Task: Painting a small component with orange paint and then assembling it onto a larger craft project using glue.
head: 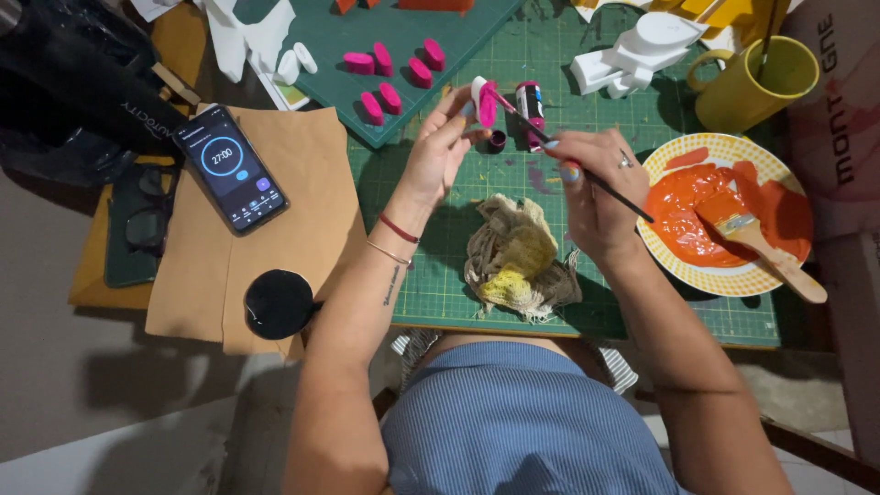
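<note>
— Left hand (440, 151)?
— Raised above the green cutting mat (642, 302), fingers pinched narrow around a small oval piece (483, 103), white on one side, pink on the other. Held by the edges, probably to keep fingertips off wet paint.

— And the right hand (596, 183)?
— Closed in a pencil grip on a thin paintbrush (568, 158), tip touching the pink face of the piece. Wrist bent inward, forearm coming up from the near right.

— Paint supply?
— Just beyond the hands: a small open pot (497, 139) and a pink paint tube (529, 110), near for easy dipping.

— Finished ones?
— Six pink ovals (394, 78) spread apart on a darker mat, far left, likely drying.

— Anything else?
— Stained rag (520, 257) just near of the hands. Plate of orange paint (724, 215) with a wide brush (765, 252) to the right, yellow mug (756, 82) beyond it. Phone showing a timer (229, 168) on brown paper, left.
</note>
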